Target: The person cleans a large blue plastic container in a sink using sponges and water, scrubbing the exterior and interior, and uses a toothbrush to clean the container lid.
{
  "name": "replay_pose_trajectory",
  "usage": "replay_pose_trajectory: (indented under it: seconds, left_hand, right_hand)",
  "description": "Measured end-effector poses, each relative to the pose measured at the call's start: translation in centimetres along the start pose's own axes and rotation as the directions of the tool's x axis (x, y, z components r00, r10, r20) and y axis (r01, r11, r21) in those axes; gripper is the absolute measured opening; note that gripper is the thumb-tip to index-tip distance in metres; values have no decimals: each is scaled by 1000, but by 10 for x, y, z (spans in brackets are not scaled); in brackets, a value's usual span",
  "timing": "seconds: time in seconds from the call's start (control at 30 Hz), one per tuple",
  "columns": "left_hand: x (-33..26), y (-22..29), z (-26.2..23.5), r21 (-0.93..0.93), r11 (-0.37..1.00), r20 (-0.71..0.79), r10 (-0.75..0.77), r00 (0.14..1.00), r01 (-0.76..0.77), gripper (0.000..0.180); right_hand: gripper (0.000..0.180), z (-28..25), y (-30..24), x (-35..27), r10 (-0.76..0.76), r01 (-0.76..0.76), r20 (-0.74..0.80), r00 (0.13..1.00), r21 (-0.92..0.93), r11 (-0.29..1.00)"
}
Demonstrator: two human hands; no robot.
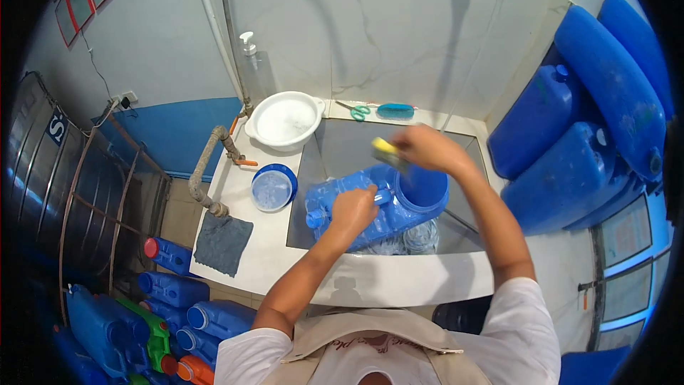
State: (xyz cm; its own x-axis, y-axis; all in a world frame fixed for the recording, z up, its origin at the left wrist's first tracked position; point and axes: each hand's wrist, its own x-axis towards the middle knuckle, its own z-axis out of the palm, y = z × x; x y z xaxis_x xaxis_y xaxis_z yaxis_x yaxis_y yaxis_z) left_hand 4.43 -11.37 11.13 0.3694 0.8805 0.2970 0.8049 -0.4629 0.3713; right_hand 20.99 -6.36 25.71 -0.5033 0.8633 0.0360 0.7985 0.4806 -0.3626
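Note:
A blue plastic water jug lies tilted over the sink, its wide round mouth facing right. My left hand is closed around the jug's handle. Above the mouth, my right hand grips a yellow and grey-green sponge, held apart from the jug's rim. Crumpled clear plastic shows beneath the jug; what it is exactly I cannot tell.
A white basin of suds, a round blue-rimmed container and a grey cloth sit left of the sink. Green scissors and a blue brush lie behind it. Large blue jugs stand at right; smaller jugs crowd the lower left.

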Motion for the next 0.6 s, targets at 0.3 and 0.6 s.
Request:
replay_pose_trajectory:
  seconds: [0.3,0.6]
  left_hand:
    - [39,2,43,-165,976,40,-137,990,142,25]
    - [94,12,72,-436,841,219,-246,944,320,45]
  right_hand:
    - [26,85,75,166,117,-38,-161,980,426,904]
    - [20,10,206,16,590,-274,152,793,954,122]
